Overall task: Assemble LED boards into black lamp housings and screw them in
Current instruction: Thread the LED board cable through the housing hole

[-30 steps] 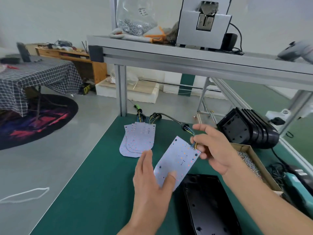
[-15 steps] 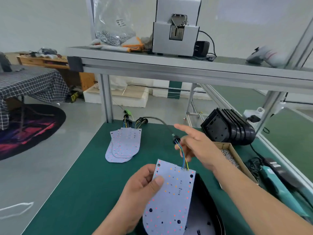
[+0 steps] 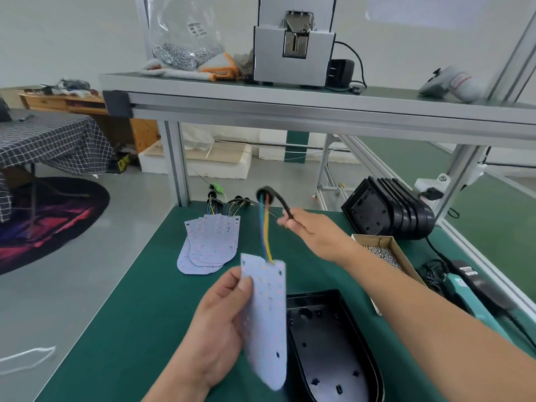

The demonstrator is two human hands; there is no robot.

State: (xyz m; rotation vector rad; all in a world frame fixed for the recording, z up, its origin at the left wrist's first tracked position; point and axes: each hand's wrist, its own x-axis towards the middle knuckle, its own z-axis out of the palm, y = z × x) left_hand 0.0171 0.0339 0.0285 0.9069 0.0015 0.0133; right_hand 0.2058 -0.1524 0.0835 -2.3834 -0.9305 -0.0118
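Head view, near to far. L hand (image 3: 220,323) pinches the LED board (image 3: 266,320) by its left edge, thumb on the front face, the other fingers hidden behind it. Board is held nearly upright above the green mat (image 3: 139,300), rounded end down, just left of an open black housing (image 3: 327,352) lying hollow side up on the mat; can't tell if board and housing touch. Blue, yellow & green wires (image 3: 265,227) rise from the board's top edge to a black cable (image 3: 278,200), which loops over into the R hand (image 3: 316,233). R hand is raised above the mat w/ fingers curled round the cable; fingertips blurred. Right of that arm: a cardboard box (image 3: 406,265) of small screws, then a teal power screwdriver (image 3: 470,297) near the bench edge. Further back on the mat, a fanned stack of LED boards (image 3: 211,242) w/ wire bundles at the far end; back right, a row of black housings (image 3: 388,210) standing on edge. Overhead shelf (image 3: 290,103) carries a clear bag of screws (image 3: 185,33) & a grey machine (image 3: 293,53).
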